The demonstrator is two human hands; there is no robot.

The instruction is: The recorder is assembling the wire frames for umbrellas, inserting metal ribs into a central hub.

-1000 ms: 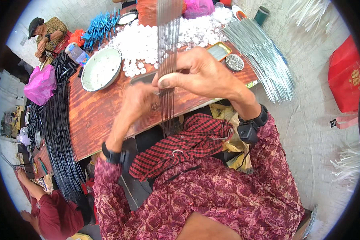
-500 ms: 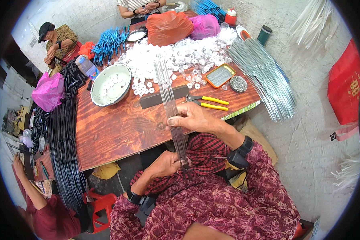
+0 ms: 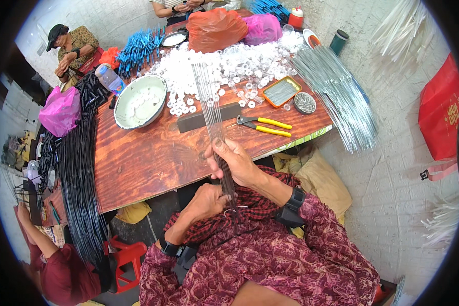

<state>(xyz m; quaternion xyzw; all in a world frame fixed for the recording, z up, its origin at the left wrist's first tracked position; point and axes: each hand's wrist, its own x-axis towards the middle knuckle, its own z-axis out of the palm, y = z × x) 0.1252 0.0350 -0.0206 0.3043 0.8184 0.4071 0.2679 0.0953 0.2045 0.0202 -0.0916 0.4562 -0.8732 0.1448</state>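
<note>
Head view shows me both hands on one bundle of thin metal rods (image 3: 212, 113), which slants up from the lap past the near edge of the counter (image 3: 137, 166). My right hand (image 3: 235, 159) is loosely closed around its middle, thumb laid over the rods and fingers curled beneath; my left hand (image 3: 207, 202) is curled tighter, gripping near the lower end. Below them I see a red-and-black checked cloth (image 3: 260, 204) across the lap. Beyond the hands, the rods pass in front of a dark flat bar (image 3: 191, 121), with yellow-handled pliers (image 3: 275, 122) just beside its right end. Left of the bar stands an enamel basin (image 3: 137, 120) with white discs inside; farther back spreads a heap of white plastic rings (image 3: 188, 66). To the right are an orange-rimmed tray (image 3: 269, 104) of thin pins and a small round tin (image 3: 306, 111), then a sheaf of silver rods (image 3: 336, 97). Black rods (image 3: 79, 188) hang over the counter's left side, near a person in a dark red shirt (image 3: 69, 273).
</note>
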